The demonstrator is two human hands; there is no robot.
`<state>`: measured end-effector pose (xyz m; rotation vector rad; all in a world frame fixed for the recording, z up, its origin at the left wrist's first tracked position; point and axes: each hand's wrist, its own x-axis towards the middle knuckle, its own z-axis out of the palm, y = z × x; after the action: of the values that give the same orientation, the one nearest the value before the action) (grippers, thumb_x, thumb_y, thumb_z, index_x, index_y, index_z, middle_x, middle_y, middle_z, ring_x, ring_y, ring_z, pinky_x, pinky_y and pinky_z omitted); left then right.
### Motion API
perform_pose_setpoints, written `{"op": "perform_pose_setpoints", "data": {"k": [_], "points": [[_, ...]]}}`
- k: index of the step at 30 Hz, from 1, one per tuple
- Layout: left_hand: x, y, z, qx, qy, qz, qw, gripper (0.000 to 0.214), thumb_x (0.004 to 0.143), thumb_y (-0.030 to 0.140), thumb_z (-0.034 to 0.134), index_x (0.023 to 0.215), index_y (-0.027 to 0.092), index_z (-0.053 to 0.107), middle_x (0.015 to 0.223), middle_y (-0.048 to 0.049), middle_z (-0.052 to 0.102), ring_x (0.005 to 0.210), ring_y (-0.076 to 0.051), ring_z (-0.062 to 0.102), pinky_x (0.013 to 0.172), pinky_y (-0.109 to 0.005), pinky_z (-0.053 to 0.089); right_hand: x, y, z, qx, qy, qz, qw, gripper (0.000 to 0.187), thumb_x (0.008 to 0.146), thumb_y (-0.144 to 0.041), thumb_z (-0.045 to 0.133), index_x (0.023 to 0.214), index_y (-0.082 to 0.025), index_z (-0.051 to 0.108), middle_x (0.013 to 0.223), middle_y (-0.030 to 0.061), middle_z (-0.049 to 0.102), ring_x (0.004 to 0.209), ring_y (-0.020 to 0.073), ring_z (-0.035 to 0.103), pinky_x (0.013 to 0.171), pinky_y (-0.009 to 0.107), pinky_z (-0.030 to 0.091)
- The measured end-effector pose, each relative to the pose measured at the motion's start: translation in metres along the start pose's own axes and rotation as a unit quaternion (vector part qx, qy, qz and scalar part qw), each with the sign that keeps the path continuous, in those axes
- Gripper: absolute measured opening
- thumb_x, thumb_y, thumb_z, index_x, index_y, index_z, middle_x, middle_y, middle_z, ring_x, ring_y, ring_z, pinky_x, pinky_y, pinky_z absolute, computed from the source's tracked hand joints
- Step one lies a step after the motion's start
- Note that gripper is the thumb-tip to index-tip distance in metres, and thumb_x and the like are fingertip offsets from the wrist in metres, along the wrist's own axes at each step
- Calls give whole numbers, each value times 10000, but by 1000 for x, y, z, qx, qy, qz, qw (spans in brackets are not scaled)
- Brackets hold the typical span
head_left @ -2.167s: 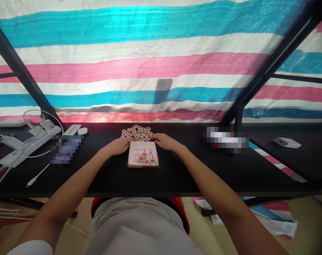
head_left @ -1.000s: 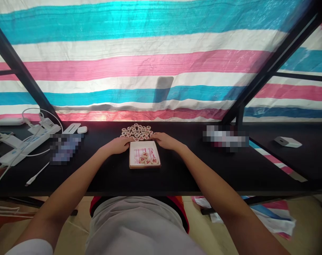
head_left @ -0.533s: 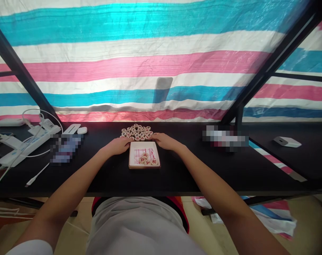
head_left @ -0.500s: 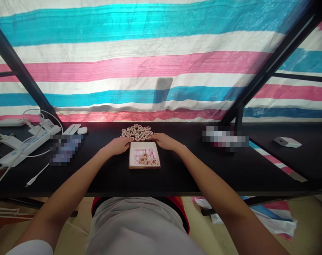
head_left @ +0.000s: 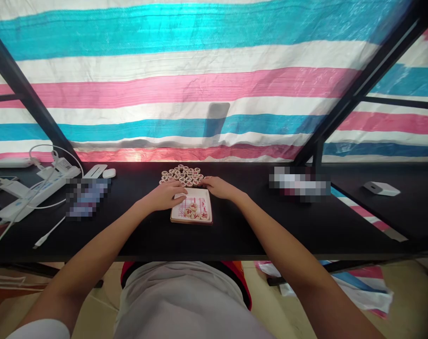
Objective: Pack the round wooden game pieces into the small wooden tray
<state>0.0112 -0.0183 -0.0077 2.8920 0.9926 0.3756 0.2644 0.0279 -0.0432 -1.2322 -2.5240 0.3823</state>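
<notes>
A shallow cream tray [head_left: 191, 221] with a red grid lining sits on the black table [head_left: 235, 235] in front of me. A few round wooden chess pieces [head_left: 196, 214] with red characters lie in it. Just behind it is a pile of several more pieces [head_left: 182, 175]. My left hand [head_left: 164, 197] reaches over the tray's far left corner with its fingers curled together; what they hold is hidden. My right hand [head_left: 218, 187] rests at the tray's far right corner, fingers stretched toward the pile's right edge.
A white power strip with cables [head_left: 34, 193] and a small white oval object [head_left: 109, 173] lie at the left. A white box [head_left: 381, 189] sits far right. Black frame posts [head_left: 341, 113] slant up in front of a striped tarp [head_left: 200, 84] behind the table.
My left hand has moved right and toward me, from beside the pile to over the tray's far left corner. The right hand has stayed put.
</notes>
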Motion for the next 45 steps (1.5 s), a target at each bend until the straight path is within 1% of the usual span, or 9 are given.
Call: {"op": "perform_pose_setpoints", "data": {"k": [4, 7, 10, 16, 25, 31, 35, 40, 45], "points": [[1, 4, 3, -13, -23, 25, 999, 309, 896, 398, 473, 1065, 228, 668, 1009, -54, 630, 984, -199, 550, 928, -318, 389, 0, 0, 0, -3, 0, -5, 1000, 403, 831, -19, 389, 1065, -192, 667, 1018, 66, 643, 950, 156, 586, 878, 265, 428], [2, 4, 6, -11, -23, 24, 999, 310, 882, 404, 502, 1057, 219, 679, 991, -54, 644, 984, -204, 546, 917, -314, 383, -1, -2, -1, 0, -2, 0, 1000, 391, 832, -28, 393, 1061, -185, 668, 1001, 70, 643, 916, 157, 591, 866, 266, 436], [2, 3, 6, -11, -28, 19, 999, 297, 870, 411, 525, 1016, 217, 695, 967, -42, 657, 955, -202, 554, 893, -309, 384, -2, -5, -3, 0, -8, 5, 1000, 386, 835, -31, 388, 1057, -178, 668, 1016, 75, 643, 936, 162, 588, 874, 273, 435], [3, 4, 6, -6, -42, 14, 999, 274, 868, 426, 520, 929, 241, 712, 958, -14, 675, 939, -195, 572, 888, -312, 364, -1, -3, -3, -1, -7, 2, 1000, 387, 826, -26, 389, 1062, -166, 663, 1049, 79, 644, 992, 170, 580, 898, 280, 427], [3, 4, 7, -5, -44, 10, 999, 263, 864, 386, 521, 946, 216, 705, 937, -14, 681, 892, -176, 594, 854, -298, 357, -1, -3, -3, 4, -5, 7, 1000, 383, 839, -38, 394, 1073, -177, 662, 1038, 69, 643, 969, 161, 586, 901, 271, 426], [2, 6, 2, -10, -50, 9, 999, 296, 851, 444, 542, 917, 214, 717, 871, -16, 682, 849, -171, 596, 834, -287, 363, -1, -3, -3, -7, -8, 4, 1000, 389, 841, -40, 390, 1081, -180, 663, 1048, 70, 642, 972, 163, 586, 905, 271, 423], [1, 8, -2, -31, -46, 19, 998, 344, 867, 478, 514, 945, 207, 713, 884, -23, 679, 850, -170, 591, 858, -294, 358, -1, -3, -3, -6, -5, 3, 1000, 386, 839, -41, 390, 1073, -179, 665, 1045, 72, 645, 978, 170, 585, 904, 282, 424], [1, 11, -1, -39, -52, 48, 997, 416, 794, 559, 575, 962, 204, 710, 908, -44, 675, 889, -195, 584, 887, -306, 358, -2, -4, -3, -9, -5, 3, 1000, 391, 830, -35, 397, 1076, -176, 666, 1049, 77, 646, 975, 172, 590, 899, 280, 426], [2, 12, 4, -52, -54, 62, 995, 304, 799, 468, 595, 901, 211, 721, 855, -34, 684, 848, -177, 600, 853, -283, 381, -2, -4, -3, -6, -5, 4, 1000, 386, 837, -41, 401, 1078, -184, 666, 1062, 71, 646, 989, 170, 590, 907, 280, 424]]}}
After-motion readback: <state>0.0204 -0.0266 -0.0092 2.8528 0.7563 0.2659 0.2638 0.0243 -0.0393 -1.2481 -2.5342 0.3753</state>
